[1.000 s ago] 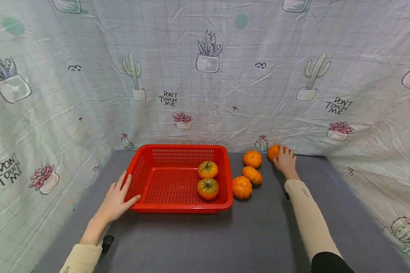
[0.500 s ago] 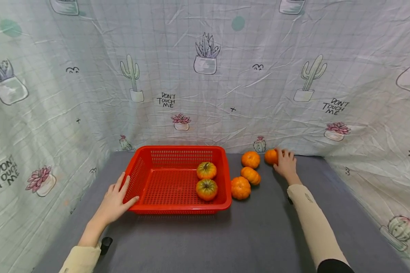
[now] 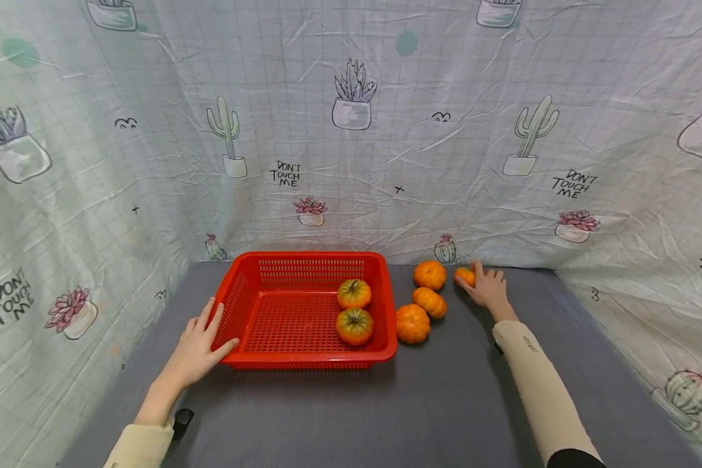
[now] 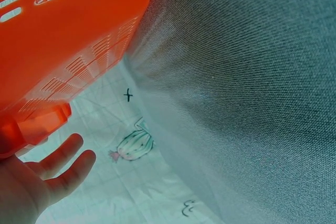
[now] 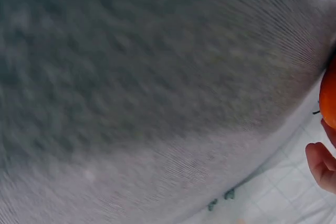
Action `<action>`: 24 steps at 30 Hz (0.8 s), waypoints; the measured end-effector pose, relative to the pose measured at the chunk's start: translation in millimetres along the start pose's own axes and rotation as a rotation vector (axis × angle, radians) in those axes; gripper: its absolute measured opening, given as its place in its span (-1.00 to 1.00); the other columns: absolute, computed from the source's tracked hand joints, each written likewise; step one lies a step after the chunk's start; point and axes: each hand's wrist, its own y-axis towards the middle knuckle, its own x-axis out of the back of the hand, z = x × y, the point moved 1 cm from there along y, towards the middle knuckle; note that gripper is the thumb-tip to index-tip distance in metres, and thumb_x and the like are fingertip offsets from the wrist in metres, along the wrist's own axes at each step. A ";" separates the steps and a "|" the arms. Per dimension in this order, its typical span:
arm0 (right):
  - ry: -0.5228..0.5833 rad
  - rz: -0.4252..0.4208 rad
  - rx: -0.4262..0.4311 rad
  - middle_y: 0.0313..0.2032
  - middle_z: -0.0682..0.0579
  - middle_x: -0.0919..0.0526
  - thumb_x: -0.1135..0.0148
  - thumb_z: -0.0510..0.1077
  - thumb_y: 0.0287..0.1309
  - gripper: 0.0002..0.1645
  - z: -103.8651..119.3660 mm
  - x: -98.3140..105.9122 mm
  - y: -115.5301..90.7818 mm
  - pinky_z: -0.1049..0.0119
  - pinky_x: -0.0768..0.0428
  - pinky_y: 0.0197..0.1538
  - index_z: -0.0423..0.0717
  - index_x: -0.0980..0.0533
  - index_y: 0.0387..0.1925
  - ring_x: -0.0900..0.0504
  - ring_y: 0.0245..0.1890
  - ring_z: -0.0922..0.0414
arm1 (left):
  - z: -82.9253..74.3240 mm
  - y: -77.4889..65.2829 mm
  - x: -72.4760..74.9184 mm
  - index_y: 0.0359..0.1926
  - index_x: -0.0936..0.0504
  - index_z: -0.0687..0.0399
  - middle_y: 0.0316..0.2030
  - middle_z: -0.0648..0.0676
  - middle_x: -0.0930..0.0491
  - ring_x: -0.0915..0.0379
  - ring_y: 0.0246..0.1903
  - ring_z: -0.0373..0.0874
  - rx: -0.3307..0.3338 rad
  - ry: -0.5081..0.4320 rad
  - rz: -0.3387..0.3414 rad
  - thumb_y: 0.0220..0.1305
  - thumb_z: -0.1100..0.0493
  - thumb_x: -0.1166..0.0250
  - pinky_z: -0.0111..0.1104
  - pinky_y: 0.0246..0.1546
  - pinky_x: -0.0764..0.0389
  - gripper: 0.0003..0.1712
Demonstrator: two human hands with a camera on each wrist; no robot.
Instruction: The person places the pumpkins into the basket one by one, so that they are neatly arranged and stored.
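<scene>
- White cloth backdrop (image 3: 450,162), printed with cacti and potted plants, hangs round the back and sides; folds reach the bench top.
- Dark grey fabric-covered bench (image 3: 327,422) carries everything.
- Red rectangular plastic basket (image 3: 310,358), perforated, set left of centre. Light-looking; an uneven push by the hand at its corner could slew it.
- Left hand (image 3: 195,344): at the basket's left rim, near corner. Fingers spread apart, reaching over the edge.
- Right hand (image 3: 489,288): far right, close to the backdrop. Fingers bent round a pumpkin, thumb on its near side; firmness of hold cannot be told. Wrist view catches only part of it.
- Small round orange pumpkin (image 3: 465,274): within the right hand, at the bench's back edge. Smooth curved skin and a shallow hold could let it slip or roll against the cloth.
- Three ribbed orange pumpkins (image 3: 412,324): in a loose row right of the basket, the nearest close to its wall. A low sweep of the right hand leftward could knock them.
- Two green-streaked orange pumpkins (image 3: 354,327): inside the basket, right side, one behind the other. A jolt might roll them.
</scene>
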 end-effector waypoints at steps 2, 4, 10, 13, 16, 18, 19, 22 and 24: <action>-0.003 0.022 -0.020 -0.20 -0.53 -0.32 0.15 0.34 0.14 -0.27 -2.1 -3.0 -2.2 -0.20 -0.22 -0.16 -0.18 -0.07 0.01 -0.22 -0.19 -0.40 | -0.2 0.2 -0.7 0.32 0.03 0.35 0.34 0.32 0.16 -0.02 0.08 0.30 -0.007 0.000 -0.004 0.12 -0.12 -0.13 0.22 -0.02 -0.15 -0.06; -0.010 0.033 -0.026 -0.20 -0.52 -0.33 0.16 0.36 0.14 -0.26 -4.3 -5.5 -3.4 -0.21 -0.24 -0.16 -0.17 -0.06 0.01 -0.24 -0.19 -0.40 | -0.2 0.4 -1.2 0.32 0.03 0.35 0.34 0.33 0.16 -0.02 0.08 0.30 -0.010 0.002 -0.007 0.12 -0.11 -0.14 0.22 -0.02 -0.15 -0.07; -0.012 0.020 -0.008 -0.18 -0.50 -0.32 0.08 0.34 0.10 -0.26 -6.8 -7.0 -4.2 -0.22 -0.25 -0.16 -0.18 -0.07 -0.02 -0.24 -0.20 -0.40 | -0.2 0.4 -0.5 0.33 0.02 0.34 0.34 0.32 0.16 -0.02 0.09 0.29 0.000 0.003 -0.001 0.13 -0.17 -0.10 0.22 -0.01 -0.16 -0.06; -0.004 0.022 -0.005 -0.15 -0.50 -0.31 0.04 0.32 0.09 -0.23 -6.2 -6.0 -4.0 -0.22 -0.25 -0.16 -0.17 -0.06 0.05 -0.24 -0.18 -0.40 | -0.8 0.4 0.3 0.33 0.02 0.33 0.34 0.32 0.16 -0.01 0.10 0.30 0.001 0.001 0.002 0.13 -0.17 -0.10 0.22 -0.01 -0.15 -0.06; 0.007 0.017 -0.003 -0.10 -0.51 -0.30 0.01 0.32 0.08 -0.17 -5.9 -5.7 -3.2 -0.23 -0.26 -0.15 -0.11 -0.01 0.17 -0.22 -0.14 -0.41 | -1.7 0.5 1.1 0.32 0.02 0.34 0.34 0.32 0.15 -0.02 0.09 0.30 0.001 0.004 -0.001 0.14 -0.18 -0.09 0.22 -0.02 -0.16 -0.06; 0.011 0.013 0.000 -0.07 -0.52 -0.30 -0.01 0.31 0.06 -0.11 -5.8 -5.6 -2.9 -0.24 -0.26 -0.14 -0.08 0.04 0.25 -0.21 -0.12 -0.43 | -1.5 0.5 1.0 0.32 0.02 0.34 0.34 0.32 0.15 -0.02 0.09 0.30 0.001 0.007 -0.002 0.14 -0.18 -0.09 0.22 -0.02 -0.16 -0.06; 0.014 0.013 0.001 -0.05 -0.53 -0.29 -0.02 0.31 0.06 -0.07 -6.0 -5.5 -2.7 -0.25 -0.25 -0.12 -0.08 0.07 0.28 -0.20 -0.10 -0.43 | -1.3 0.3 0.7 0.32 0.01 0.34 0.34 0.32 0.15 -0.03 0.09 0.30 0.000 0.008 -0.003 0.14 -0.19 -0.08 0.22 -0.02 -0.17 -0.06; 0.029 0.015 0.001 0.01 -0.54 -0.26 -0.07 0.30 0.02 0.08 -6.5 -4.6 -3.1 -0.27 -0.23 -0.08 -0.16 0.18 0.33 -0.16 -0.04 -0.45 | 0.0 0.4 -0.4 0.32 0.01 0.34 0.34 0.33 0.15 -0.02 0.09 0.30 -0.002 0.009 -0.004 0.14 -0.20 -0.08 0.22 -0.02 -0.16 -0.05; 0.035 0.010 0.002 0.05 -0.54 -0.23 -0.11 0.30 -0.01 0.15 -6.9 -3.9 -3.7 -0.28 -0.22 -0.05 -0.26 0.20 0.33 -0.14 0.00 -0.44 | 0.6 0.3 -1.0 0.32 0.02 0.34 0.34 0.32 0.16 -0.02 0.09 0.31 -0.003 0.007 -0.003 0.14 -0.20 -0.08 0.22 -0.02 -0.15 -0.05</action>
